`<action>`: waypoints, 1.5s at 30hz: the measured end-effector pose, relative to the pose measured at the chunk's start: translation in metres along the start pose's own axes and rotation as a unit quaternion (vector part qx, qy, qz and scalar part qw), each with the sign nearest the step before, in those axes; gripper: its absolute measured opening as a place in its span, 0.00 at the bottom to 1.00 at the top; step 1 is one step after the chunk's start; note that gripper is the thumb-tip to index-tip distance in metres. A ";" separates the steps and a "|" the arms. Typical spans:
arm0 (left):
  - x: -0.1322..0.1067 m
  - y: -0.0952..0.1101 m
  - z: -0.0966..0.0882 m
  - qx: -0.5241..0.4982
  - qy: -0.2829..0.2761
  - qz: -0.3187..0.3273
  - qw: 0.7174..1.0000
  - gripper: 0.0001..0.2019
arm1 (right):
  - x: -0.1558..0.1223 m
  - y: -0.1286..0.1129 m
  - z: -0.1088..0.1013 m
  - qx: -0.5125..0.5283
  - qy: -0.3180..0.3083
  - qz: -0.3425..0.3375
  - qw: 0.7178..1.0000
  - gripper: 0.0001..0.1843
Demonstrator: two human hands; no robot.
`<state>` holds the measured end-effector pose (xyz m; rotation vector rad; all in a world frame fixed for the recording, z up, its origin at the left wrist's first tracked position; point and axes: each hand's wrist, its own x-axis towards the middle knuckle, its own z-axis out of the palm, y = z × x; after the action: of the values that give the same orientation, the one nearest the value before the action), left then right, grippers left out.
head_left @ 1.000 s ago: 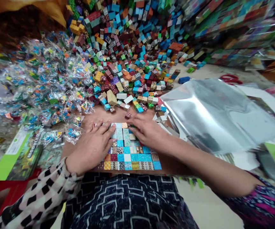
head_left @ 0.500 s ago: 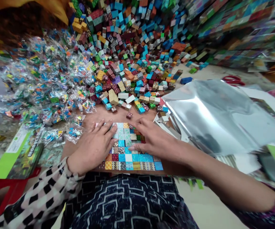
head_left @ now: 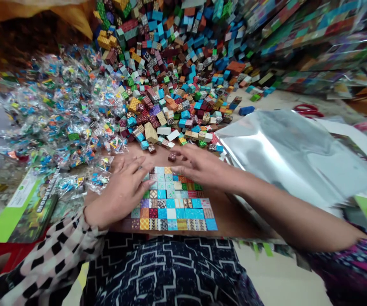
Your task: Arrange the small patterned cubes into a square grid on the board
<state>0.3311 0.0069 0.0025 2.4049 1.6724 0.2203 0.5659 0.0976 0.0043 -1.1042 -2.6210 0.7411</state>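
A flat grid of small patterned cubes [head_left: 173,204] lies on a brown board [head_left: 231,216] on my lap. My left hand [head_left: 122,191] rests flat against the grid's left side, fingers stretched out and holding nothing. My right hand [head_left: 202,165] hovers over the grid's far right corner, fingers spread and empty, reaching toward the edge of the loose cube pile [head_left: 170,85]. A single dark red cube [head_left: 171,157] lies on the board just beyond the grid, between my two hands.
A big heap of small clear packets [head_left: 56,110] fills the left. A large silver foil bag [head_left: 292,153] lies at the right. A green printed box [head_left: 24,204] sits at the lower left. Red scissors [head_left: 309,109] lie far right.
My right hand lifted off the grid and moved away toward the cube pile, uncovering more of the rows. My left hand stayed at the grid's left side.
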 end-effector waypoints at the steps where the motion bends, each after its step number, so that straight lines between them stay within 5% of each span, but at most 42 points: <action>1: 0.005 -0.003 -0.003 -0.021 0.014 -0.003 1.000 0.24 | 0.008 0.004 -0.003 -0.022 0.015 0.011 1.000 0.23; 6: 0.046 -0.018 -0.007 -0.121 0.072 -0.080 0.987 0.22 | 0.055 0.019 -0.005 -0.166 0.104 0.030 0.980 0.14; 10: 0.084 -0.020 -0.004 -0.134 0.092 -0.198 0.967 0.22 | 0.079 0.015 0.003 -0.219 0.117 0.051 0.967 0.16; 14: 0.105 -0.015 -0.002 -0.115 0.115 -0.222 0.961 0.21 | 0.089 0.010 0.011 -0.232 0.125 0.067 0.962 0.17; 26: 0.126 -0.005 -0.003 -0.042 0.080 -0.276 0.957 0.22 | 0.087 0.010 0.008 -0.194 0.163 0.089 0.963 0.17; 35: 0.130 -0.004 -0.002 -0.030 0.090 -0.271 0.958 0.25 | 0.083 0.065 -0.045 -0.076 0.322 0.154 0.931 0.15; 39: 0.130 -0.008 -0.002 -0.043 0.090 -0.279 0.955 0.24 | 0.066 0.071 -0.052 -0.069 0.258 0.149 0.952 0.11; 45: 0.129 -0.014 0.001 -0.091 0.107 -0.301 0.943 0.25 | 0.053 0.047 -0.029 -0.113 0.141 0.081 0.980 0.13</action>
<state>0.3630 0.1323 -0.0017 1.6842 2.2746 0.5174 0.5687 0.1744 0.0043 -1.3858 -2.4357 0.2874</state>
